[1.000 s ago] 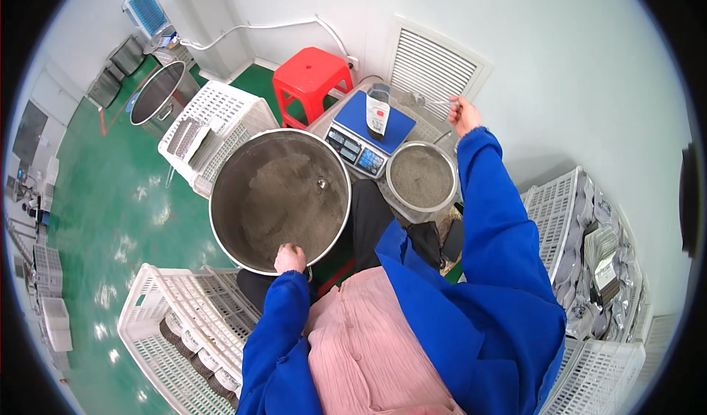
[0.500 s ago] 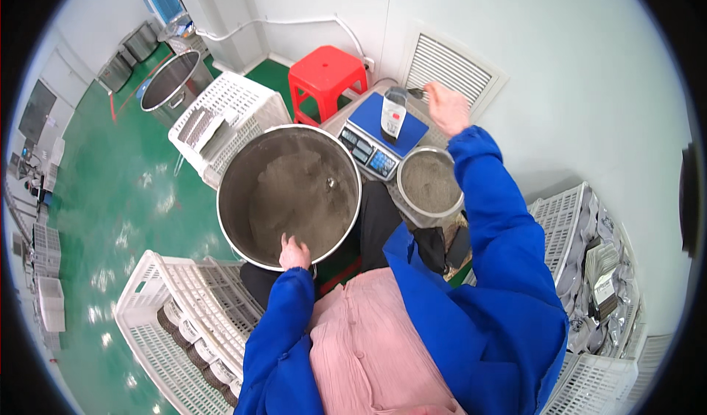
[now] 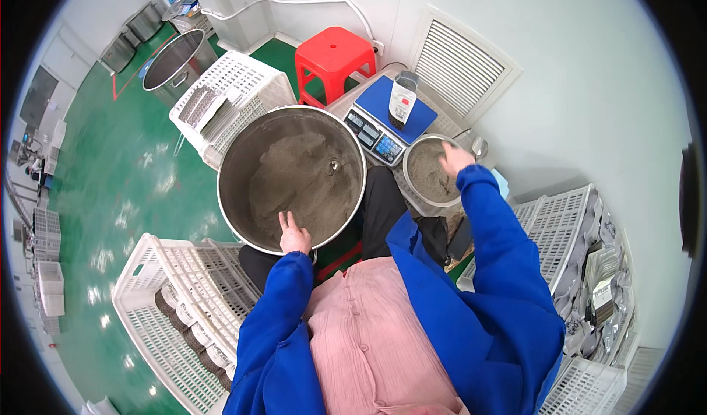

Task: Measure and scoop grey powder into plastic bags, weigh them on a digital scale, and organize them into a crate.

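My left hand [image 3: 295, 237] is over the near rim of a large metal pot [image 3: 228, 187], with two fingers stretched apart and nothing in it. Grey-brown powder [image 3: 302, 183] fills the pot's bottom, and a small shiny round piece [image 3: 334, 165] pokes out of it. Over a smaller metal bowl [image 3: 409, 183] of similar powder [image 3: 429, 168], my right hand [image 3: 458, 159] reaches down with fingers drawn together; whatever they grip is too small to name. An open pouch [image 3: 402, 102] with a white label stands upright on a blue-topped digital scale [image 3: 379, 106] behind the bowl.
A red stool [image 3: 333, 50] stands beyond the scale. White crates flank me: one [image 3: 158, 297] with labelled pouches at left, one [image 3: 549, 227] with silvery pouches at right. Another crate [image 3: 247, 76] and a tall pot [image 3: 177, 61] sit at far left. A shiny spoon-like piece [image 3: 479, 147] lies beside the bowl.
My right hand has moved from beside the pouch on the scale down to the small bowl. The left hand stays at the pot's near rim, two fingers now more spread.
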Action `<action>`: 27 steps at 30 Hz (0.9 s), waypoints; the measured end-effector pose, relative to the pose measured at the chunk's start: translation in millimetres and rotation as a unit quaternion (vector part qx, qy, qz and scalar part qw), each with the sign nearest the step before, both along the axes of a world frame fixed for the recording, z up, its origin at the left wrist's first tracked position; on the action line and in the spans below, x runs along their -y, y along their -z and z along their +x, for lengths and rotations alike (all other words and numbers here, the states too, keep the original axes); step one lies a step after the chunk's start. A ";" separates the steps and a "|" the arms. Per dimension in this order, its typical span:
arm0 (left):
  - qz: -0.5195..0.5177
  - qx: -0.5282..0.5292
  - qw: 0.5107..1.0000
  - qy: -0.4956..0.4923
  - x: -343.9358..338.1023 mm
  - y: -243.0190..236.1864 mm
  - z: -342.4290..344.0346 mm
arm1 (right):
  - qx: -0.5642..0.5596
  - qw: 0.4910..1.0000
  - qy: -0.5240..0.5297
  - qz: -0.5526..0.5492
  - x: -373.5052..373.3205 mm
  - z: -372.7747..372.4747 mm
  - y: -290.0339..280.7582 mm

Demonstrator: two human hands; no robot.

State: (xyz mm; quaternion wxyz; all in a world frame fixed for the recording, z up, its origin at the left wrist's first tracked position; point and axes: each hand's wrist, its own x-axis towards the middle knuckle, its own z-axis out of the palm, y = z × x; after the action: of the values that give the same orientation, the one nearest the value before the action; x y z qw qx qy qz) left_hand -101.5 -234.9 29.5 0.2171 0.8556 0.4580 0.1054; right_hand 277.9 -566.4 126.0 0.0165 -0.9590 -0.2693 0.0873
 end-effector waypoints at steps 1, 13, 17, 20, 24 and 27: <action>0.031 0.020 0.999 -0.040 1.9 -3.2 2.0 | 0.020 0.998 -0.005 0.055 -21.3 3.5 -31.3; -0.006 -0.025 0.999 0.043 -6.8 18.6 0.3 | 0.136 0.980 -0.048 0.140 -129.5 73.3 -66.4; -0.070 0.063 0.994 0.053 -21.7 35.9 -8.4 | 0.113 0.974 -0.185 0.069 -131.1 43.8 -121.9; -0.084 0.203 0.964 0.148 -5.8 -3.5 34.1 | 0.088 0.954 -0.265 0.105 -97.6 3.7 -177.5; -0.296 0.362 0.849 0.245 44.6 -119.6 95.9 | 0.059 0.916 -0.333 0.217 -58.7 -64.8 -207.7; -0.354 0.312 0.816 0.334 68.2 -168.5 113.0 | -0.006 0.908 -0.361 0.214 -47.3 -98.6 -165.1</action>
State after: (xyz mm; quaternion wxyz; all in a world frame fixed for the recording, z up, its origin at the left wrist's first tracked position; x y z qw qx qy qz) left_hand 11.6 -303.1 198.0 0.6583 0.7412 0.0576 0.1180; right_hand 179.4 -519.2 291.1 0.1905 -0.7693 -0.6089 0.0330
